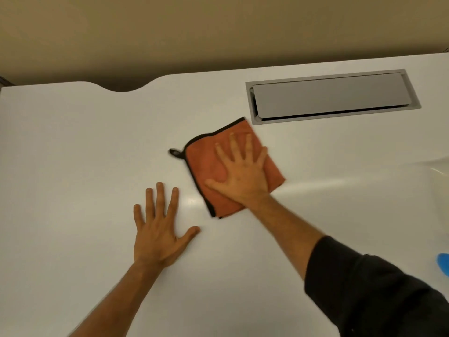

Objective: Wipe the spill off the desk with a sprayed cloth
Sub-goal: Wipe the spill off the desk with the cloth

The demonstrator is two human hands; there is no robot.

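An orange cloth (204, 161) with black edging and a small black loop lies folded on the white desk (73, 142), near the middle. My right hand (240, 171) presses flat on it, fingers spread, palm down. My left hand (158, 232) rests flat on the bare desk to the left and nearer me, fingers apart, holding nothing. A faint glossy patch shows on the desk between the two hands. No distinct spill is visible.
A grey cable-port flap (330, 96) is set into the desk behind and to the right of the cloth. A blue object (443, 263) peeks in at the right edge. The desk's back edge has a curved cutout (124, 88).
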